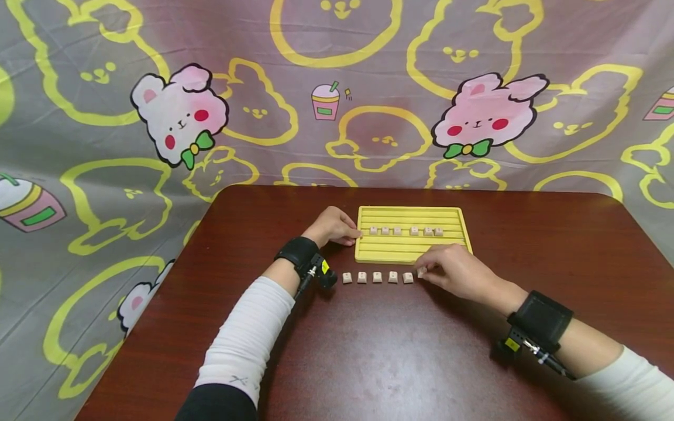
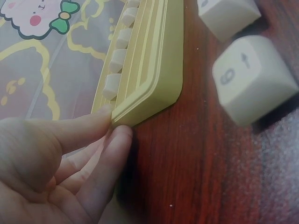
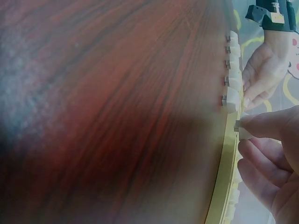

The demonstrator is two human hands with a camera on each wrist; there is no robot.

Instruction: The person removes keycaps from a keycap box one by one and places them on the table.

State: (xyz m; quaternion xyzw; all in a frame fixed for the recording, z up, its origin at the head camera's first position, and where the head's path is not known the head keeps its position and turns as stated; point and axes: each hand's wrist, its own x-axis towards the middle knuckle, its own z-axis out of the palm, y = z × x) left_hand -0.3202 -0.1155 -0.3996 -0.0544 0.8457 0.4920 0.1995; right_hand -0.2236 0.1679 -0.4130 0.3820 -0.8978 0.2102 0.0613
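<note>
My left hand point(image 1: 334, 227) pinches the left edge of a yellow ridged tray point(image 1: 411, 258) between thumb and fingers, at a corner in the left wrist view. Several white keycaps point(image 1: 414, 231) stand in one groove of the tray, with a wider gap mid-row. In front of the tray, more keycaps point(image 1: 377, 278) sit in a row on the table. At that row's right end, my right hand point(image 1: 454, 269) pinches one keycap point(image 3: 243, 133) between thumb and fingers. The nearest keycap point(image 2: 247, 77) in the left wrist view bears a digit and an arrow.
Everything lies on a dark reddish-brown wooden table point(image 1: 368, 351). Behind and to the left hangs a grey-pink cloth point(image 1: 295, 35) with yellow outlines and cartoon rabbits. Each wrist wears a black strap point(image 1: 542, 318) with a small camera.
</note>
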